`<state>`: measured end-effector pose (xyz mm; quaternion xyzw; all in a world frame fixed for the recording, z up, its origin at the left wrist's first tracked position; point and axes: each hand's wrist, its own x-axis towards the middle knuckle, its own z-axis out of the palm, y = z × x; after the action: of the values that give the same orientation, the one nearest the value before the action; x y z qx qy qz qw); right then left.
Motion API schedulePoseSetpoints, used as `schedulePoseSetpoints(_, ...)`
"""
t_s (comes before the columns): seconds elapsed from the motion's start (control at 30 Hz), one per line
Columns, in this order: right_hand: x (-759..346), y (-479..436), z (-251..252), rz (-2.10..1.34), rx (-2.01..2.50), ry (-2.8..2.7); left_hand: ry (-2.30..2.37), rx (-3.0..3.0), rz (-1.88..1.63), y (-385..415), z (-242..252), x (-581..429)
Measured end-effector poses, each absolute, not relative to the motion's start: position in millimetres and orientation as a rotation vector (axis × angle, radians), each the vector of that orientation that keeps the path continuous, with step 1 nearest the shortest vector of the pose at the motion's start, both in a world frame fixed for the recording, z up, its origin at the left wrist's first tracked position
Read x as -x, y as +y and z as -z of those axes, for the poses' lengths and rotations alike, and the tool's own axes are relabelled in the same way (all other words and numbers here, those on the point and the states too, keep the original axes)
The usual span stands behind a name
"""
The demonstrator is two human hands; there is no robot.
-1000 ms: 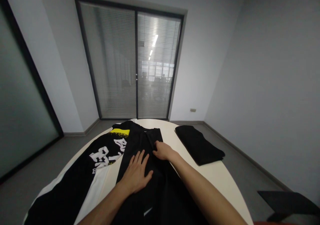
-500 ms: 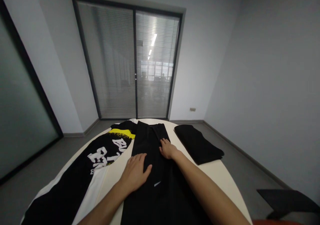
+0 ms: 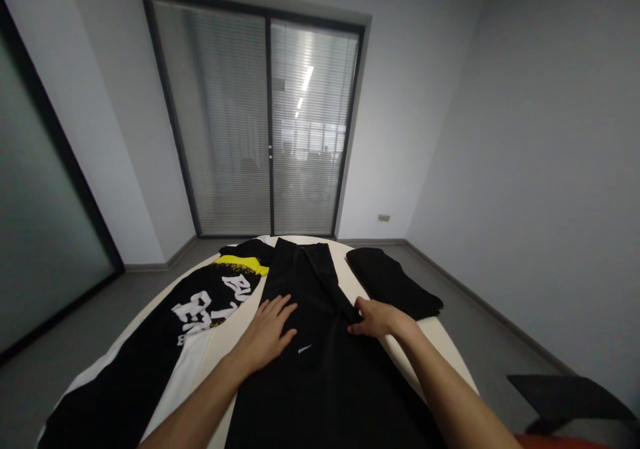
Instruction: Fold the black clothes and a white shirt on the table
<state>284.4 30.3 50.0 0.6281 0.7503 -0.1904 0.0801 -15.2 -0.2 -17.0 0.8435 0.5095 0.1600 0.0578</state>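
Black trousers (image 3: 305,396) with a small white swoosh lie lengthwise on a round cream table. My left hand (image 3: 267,332) rests flat on their left side, fingers spread and holding nothing. At the right edge, my right hand (image 3: 375,318) is closed, its thumb and fingers pinching the cloth. A strip of fabric slants from the waist end toward that hand. Their lower part runs out of view at the bottom of the picture.
A black, white and yellow printed garment (image 3: 150,349) covers the table's left side. A folded black garment (image 3: 393,279) lies at the right. The cream tabletop (image 3: 447,342) shows along the right edge. A dark chair part (image 3: 570,396) stands at lower right.
My right hand has moved right and nearer, from lying on the trousers to gripping their right edge, which has shifted outward. My left hand has slid slightly left.
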Motion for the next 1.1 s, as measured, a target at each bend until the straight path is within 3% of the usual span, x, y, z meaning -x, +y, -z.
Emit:
schedulePoseSetpoints(0.13, -304, 18, -48, 0.735, -1.827, 2.356, 1.249, -2.609, -0.446, -18, 10, 4)
schedulePoseSetpoints(0.37, -318, 10, -59, 1.917, -1.629, 2.439, 1.169, -2.608, -0.260, -29, 5, -4)
schedulePoseSetpoints(0.47, -311, 7, -56, 2.157, -1.293, 2.331, 1.181, -2.603, -0.250, -29, 4, -5)
schedulePoseSetpoints(0.6, -293, 5, -44, 2.134, -1.146, 2.318, 1.195, -2.593, -0.241, -28, 5, -6)
schedulePoseSetpoints(0.8, -278, -7, -51, 1.556, -1.198, 2.382, 1.187, -2.572, -0.334, -26, 15, -5)
schedulePoseSetpoints(1.0, -259, -18, -51, 1.939, -1.033, 2.262, 1.167, -2.545, -0.415, -24, 21, -2)
schedulePoseSetpoints(1.1, -251, -20, -44, 1.907, -0.991, 2.099, 1.147, -2.549, -0.434, -24, 21, -2)
